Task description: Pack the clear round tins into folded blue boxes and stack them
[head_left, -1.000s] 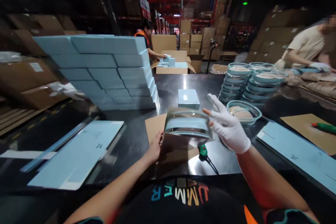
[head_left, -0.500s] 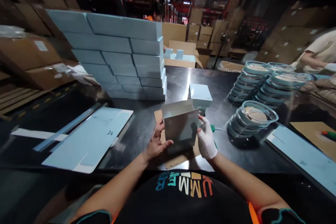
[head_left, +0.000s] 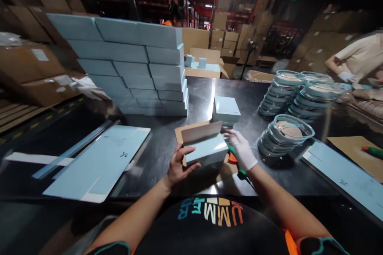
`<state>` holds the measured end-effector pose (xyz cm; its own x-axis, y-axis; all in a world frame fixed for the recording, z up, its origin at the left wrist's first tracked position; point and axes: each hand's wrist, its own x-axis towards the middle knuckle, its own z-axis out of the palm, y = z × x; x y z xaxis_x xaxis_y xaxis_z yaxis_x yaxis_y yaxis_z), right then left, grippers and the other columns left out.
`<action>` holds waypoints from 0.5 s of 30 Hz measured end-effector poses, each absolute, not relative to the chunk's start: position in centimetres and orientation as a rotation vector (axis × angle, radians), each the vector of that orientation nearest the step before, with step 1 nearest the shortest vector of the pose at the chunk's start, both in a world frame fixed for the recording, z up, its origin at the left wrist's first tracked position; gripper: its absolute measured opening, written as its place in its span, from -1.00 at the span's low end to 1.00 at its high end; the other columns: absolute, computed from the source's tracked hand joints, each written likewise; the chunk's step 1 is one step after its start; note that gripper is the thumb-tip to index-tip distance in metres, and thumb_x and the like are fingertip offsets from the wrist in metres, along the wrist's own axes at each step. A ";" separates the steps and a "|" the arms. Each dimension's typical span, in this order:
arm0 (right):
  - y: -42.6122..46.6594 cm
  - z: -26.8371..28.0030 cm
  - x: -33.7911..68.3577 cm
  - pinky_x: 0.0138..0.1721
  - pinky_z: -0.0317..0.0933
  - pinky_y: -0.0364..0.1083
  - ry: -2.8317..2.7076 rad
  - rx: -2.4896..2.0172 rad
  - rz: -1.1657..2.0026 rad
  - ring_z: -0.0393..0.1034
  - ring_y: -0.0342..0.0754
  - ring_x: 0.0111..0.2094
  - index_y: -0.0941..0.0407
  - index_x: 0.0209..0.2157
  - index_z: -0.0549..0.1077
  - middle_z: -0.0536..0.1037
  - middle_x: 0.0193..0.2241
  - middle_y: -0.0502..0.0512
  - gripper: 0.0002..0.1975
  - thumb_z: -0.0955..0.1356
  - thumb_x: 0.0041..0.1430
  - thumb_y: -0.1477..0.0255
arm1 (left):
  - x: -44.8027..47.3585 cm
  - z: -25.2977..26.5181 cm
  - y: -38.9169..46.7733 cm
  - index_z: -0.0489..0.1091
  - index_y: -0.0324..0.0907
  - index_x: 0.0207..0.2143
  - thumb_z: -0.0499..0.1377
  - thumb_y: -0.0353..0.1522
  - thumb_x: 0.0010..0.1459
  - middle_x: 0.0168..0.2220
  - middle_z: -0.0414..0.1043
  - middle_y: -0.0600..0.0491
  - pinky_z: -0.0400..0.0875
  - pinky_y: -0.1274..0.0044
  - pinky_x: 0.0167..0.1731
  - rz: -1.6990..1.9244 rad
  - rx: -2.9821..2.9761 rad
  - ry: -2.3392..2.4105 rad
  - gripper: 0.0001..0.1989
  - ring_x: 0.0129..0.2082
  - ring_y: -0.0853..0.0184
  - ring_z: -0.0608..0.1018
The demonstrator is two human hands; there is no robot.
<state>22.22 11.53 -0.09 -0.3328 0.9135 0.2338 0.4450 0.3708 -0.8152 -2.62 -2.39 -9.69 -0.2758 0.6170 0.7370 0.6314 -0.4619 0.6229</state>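
A light blue cardboard box sits in front of me, its grey inner flap standing up along the back. My left hand, bare, holds the box at its left end, thumb low on the front and fingers over the top edge. Beside the box's right end is my right hand, in a white glove; its fingertips are smeared, and contact with the box is unclear. Partly under that hand lies a green and orange tool, its kind hidden. Brown cardboard lies beneath the box.
A tall stack of blue boxes stands at the left back. One small blue box is ahead. Flat blue cardboard sheets lie left, more sheets right. Stacked clear round containers stand right. A co-worker is beyond.
The box has tipped, so its blue face now shows upward instead of its grey side. My right hand has drawn off to the right, uncovering more of the green and orange tool.
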 end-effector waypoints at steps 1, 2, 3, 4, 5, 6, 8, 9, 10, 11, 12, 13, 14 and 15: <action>12.9 0.1 24.1 0.07 0.45 0.07 -2.010 -1.297 0.747 0.62 0.12 -0.04 0.08 -0.12 0.58 0.71 -0.15 0.21 -0.67 0.30 0.41 0.16 | -3.1 -9.5 -2.5 0.61 -0.08 0.02 0.39 0.09 0.23 -0.10 0.67 -0.06 0.49 0.17 0.26 -1.926 -1.834 -1.644 -0.48 0.13 0.04 0.62; 14.4 0.2 26.0 0.05 0.43 0.12 -2.033 -1.399 0.673 0.62 0.18 -0.08 0.09 -0.33 0.55 0.68 -0.30 0.23 -0.69 0.36 0.36 0.16 | -3.5 -9.2 -2.6 0.61 -0.09 0.01 0.40 0.10 0.21 -0.10 0.68 -0.06 0.46 0.17 0.29 -1.958 -1.784 -1.665 -0.47 0.13 0.05 0.62; 15.8 0.4 27.8 0.04 0.41 0.18 -2.032 -1.486 0.612 0.61 0.23 -0.12 0.06 -0.46 0.47 0.63 -0.42 0.23 -0.68 0.40 0.30 0.18 | -3.8 -8.9 -2.7 0.62 -0.08 -0.01 0.41 0.12 0.19 -0.11 0.68 -0.05 0.43 0.17 0.32 -1.992 -1.743 -1.683 -0.45 0.11 0.06 0.63; 17.0 0.4 29.4 0.02 0.39 0.23 -2.017 -1.555 0.562 0.60 0.26 -0.15 0.04 -0.53 0.40 0.58 -0.48 0.21 -0.65 0.42 0.27 0.19 | -4.1 -8.6 -2.7 0.62 -0.08 -0.02 0.42 0.13 0.17 -0.12 0.69 -0.04 0.40 0.17 0.34 -2.029 -1.710 -1.699 -0.44 0.09 0.08 0.63; 18.0 0.4 30.7 0.01 0.38 0.28 -2.008 -1.611 0.503 0.59 0.29 -0.15 0.01 -0.56 0.35 0.55 -0.50 0.20 -0.64 0.42 0.25 0.19 | -4.2 -8.3 -2.8 0.63 -0.08 -0.04 0.43 0.15 0.14 -0.13 0.69 -0.03 0.39 0.18 0.35 -2.067 -1.685 -1.715 -0.42 0.08 0.08 0.64; 18.7 0.3 31.6 0.01 0.37 0.31 -2.002 -1.653 0.440 0.58 0.30 -0.13 -0.01 -0.55 0.32 0.55 -0.47 0.21 -0.64 0.41 0.25 0.18 | -4.3 -8.0 -2.8 0.63 -0.09 -0.06 0.44 0.17 0.11 -0.14 0.69 -0.03 0.39 0.20 0.34 -2.107 -1.663 -1.732 -0.40 0.06 0.09 0.64; 19.0 -0.4 32.0 0.03 0.35 0.31 -2.020 -1.683 0.347 0.56 0.33 -0.06 -0.01 -0.52 0.32 0.60 -0.36 0.28 -0.67 0.39 0.27 0.18 | -4.4 -7.7 -2.7 0.63 -0.10 -0.08 0.44 0.21 0.07 -0.15 0.68 -0.04 0.43 0.25 0.27 -2.181 -1.627 -1.764 -0.37 0.04 0.09 0.64; 18.7 -1.0 31.7 0.03 0.35 0.29 -2.046 -1.682 0.333 0.56 0.34 -0.04 -0.01 -0.51 0.33 0.61 -0.33 0.33 -0.68 0.39 0.27 0.19 | -4.4 -7.5 -2.7 0.63 -0.10 -0.09 0.44 0.22 0.05 -0.14 0.68 -0.05 0.45 0.27 0.22 -2.211 -1.610 -1.777 -0.35 0.03 0.09 0.63; 18.1 -1.6 31.1 0.00 0.36 0.26 -2.084 -1.675 0.351 0.56 0.34 -0.06 0.00 -0.51 0.34 0.61 -0.33 0.35 -0.67 0.40 0.28 0.18 | -4.3 -7.4 -2.7 0.63 -0.11 -0.10 0.44 0.23 0.04 -0.14 0.67 -0.05 0.47 0.30 0.17 -2.234 -1.595 -1.785 -0.34 0.03 0.09 0.62; 17.4 -2.3 30.3 -0.05 0.37 0.22 -2.128 -1.666 0.397 0.58 0.33 -0.12 0.01 -0.52 0.36 0.61 -0.37 0.33 -0.66 0.42 0.26 0.17 | -4.3 -7.3 -2.8 0.63 -0.11 -0.11 0.44 0.24 0.03 -0.15 0.66 -0.05 0.47 0.32 0.14 -2.251 -1.583 -1.783 -0.33 0.03 0.10 0.62; 16.7 -3.0 29.5 -0.13 0.38 0.17 -2.173 -1.656 0.462 0.59 0.30 -0.21 0.02 -0.54 0.39 0.59 -0.44 0.29 -0.64 0.46 0.22 0.15 | -4.3 -7.2 -2.8 0.63 -0.11 -0.12 0.45 0.24 0.02 -0.16 0.65 -0.05 0.48 0.34 0.11 -2.266 -1.572 -1.771 -0.33 0.02 0.11 0.62; 16.0 -3.7 28.8 -0.21 0.38 0.13 -2.211 -1.640 0.535 0.57 0.26 -0.31 0.03 -0.55 0.41 0.56 -0.51 0.24 -0.64 0.51 0.15 0.15 | -4.3 -7.0 -2.9 0.63 -0.12 -0.12 0.45 0.23 0.02 -0.16 0.64 -0.04 0.48 0.36 0.09 -2.280 -1.562 -1.755 -0.34 0.00 0.12 0.62; 15.4 -4.3 28.1 -0.27 0.38 0.10 -2.237 -1.614 0.601 0.55 0.23 -0.38 0.04 -0.56 0.44 0.55 -0.56 0.20 -0.66 0.56 0.05 0.18 | -4.2 -6.9 -2.9 0.63 -0.12 -0.13 0.45 0.23 0.03 -0.17 0.63 -0.04 0.48 0.38 0.05 -2.296 -1.551 -1.740 -0.34 -0.03 0.14 0.62; 14.9 -4.7 27.6 -0.31 0.37 0.08 -2.251 -1.581 0.654 0.54 0.21 -0.42 0.05 -0.54 0.48 0.55 -0.57 0.18 -0.69 0.60 -0.06 0.23 | -4.2 -6.7 -3.0 0.63 -0.13 -0.13 0.44 0.23 0.03 -0.17 0.63 -0.03 0.49 0.40 0.01 -2.313 -1.540 -1.731 -0.34 -0.06 0.15 0.62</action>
<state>27.65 14.92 -4.71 -0.3407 0.9402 -0.0065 0.7972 0.2852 -0.5321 -4.24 -2.99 -6.69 -0.5505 0.5887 0.5919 0.4018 -0.4347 0.8060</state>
